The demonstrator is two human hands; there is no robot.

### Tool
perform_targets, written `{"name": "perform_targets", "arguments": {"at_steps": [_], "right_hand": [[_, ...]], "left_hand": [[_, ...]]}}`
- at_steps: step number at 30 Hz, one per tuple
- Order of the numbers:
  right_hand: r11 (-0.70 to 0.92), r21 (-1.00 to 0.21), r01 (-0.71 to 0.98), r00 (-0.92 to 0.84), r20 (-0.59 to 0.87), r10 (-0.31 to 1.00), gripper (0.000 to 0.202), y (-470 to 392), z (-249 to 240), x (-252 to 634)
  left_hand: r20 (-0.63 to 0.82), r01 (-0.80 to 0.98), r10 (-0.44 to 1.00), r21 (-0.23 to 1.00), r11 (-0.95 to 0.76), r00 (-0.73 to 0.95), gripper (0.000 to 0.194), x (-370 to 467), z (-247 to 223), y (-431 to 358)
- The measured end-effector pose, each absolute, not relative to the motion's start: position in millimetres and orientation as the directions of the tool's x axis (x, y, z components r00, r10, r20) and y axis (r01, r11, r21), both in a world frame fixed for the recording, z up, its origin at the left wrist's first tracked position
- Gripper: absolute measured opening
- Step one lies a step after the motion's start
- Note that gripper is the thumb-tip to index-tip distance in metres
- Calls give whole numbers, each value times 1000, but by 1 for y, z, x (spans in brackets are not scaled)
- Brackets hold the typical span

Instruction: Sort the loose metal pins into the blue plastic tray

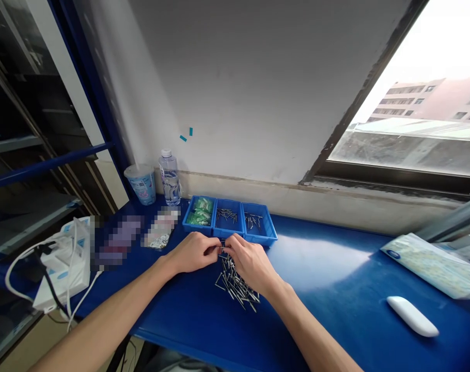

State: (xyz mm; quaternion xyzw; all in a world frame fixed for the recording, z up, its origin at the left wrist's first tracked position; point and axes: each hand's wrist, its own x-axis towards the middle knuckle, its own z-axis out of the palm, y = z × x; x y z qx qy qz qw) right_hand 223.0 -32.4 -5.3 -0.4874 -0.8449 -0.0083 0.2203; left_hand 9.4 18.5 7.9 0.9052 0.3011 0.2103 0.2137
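My left hand (198,251) and my right hand (252,261) meet above the blue table, fingertips pinched close together. Between them shows a bit of a thin metal screw (222,248), mostly covered by the fingers. Just below, partly under my right hand, lies a loose pile of long, thin metal screws (238,289), pointing in mixed directions. Behind the hands stand three joined blue bins. The left bin (185,225) holds green-and-clear packets (201,212); the middle bin (229,226) and the right bin (272,235) hold small metal pieces.
A water bottle (170,178) and a lidded cup (141,184) stand at the back left. Nearer are a blurred packet (161,230) and a white power strip (70,263) with cables. At right lie a white rounded case (412,316) and a tissue pack (432,263).
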Motion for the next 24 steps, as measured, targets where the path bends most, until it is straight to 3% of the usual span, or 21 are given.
{"name": "perform_targets", "arguments": {"at_steps": [5, 9, 24], "right_hand": [[554, -255, 793, -442, 386, 810, 13, -33, -4, 223], [546, -227, 806, -438, 391, 809, 20, -33, -4, 224], [579, -195, 792, -482, 383, 788, 11, -33, -4, 226]], "left_hand": [[259, 458, 638, 511, -727, 725, 19, 9, 8, 18], [263, 447, 633, 518, -729, 728, 20, 9, 6, 19], [268, 437, 626, 520, -734, 732, 19, 10, 4, 19]]}}
